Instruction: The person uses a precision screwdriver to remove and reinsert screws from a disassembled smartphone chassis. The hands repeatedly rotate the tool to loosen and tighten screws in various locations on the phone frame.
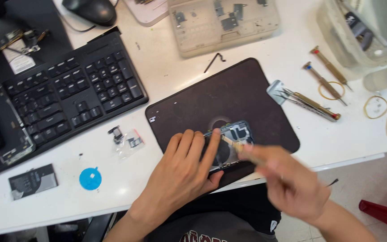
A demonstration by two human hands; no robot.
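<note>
An opened phone (233,134) with its back off lies on a dark work mat (229,96) near the table's front edge. My left hand (184,168) lies flat on the phone's left part, fingers together, pinning it to the mat. My right hand (287,179) is blurred by motion and grips a thin light-coloured tool (231,142) whose tip touches the phone's insides just right of my left fingertips.
A black keyboard (72,92) lies at left, a mouse (92,10) behind it. Clear parts trays (222,24) stand at the back. Screwdrivers (325,78), tweezers (307,102) and rubber bands (377,106) lie at right. A blue round sticker (90,178) and small bagged parts (128,141) lie at front left.
</note>
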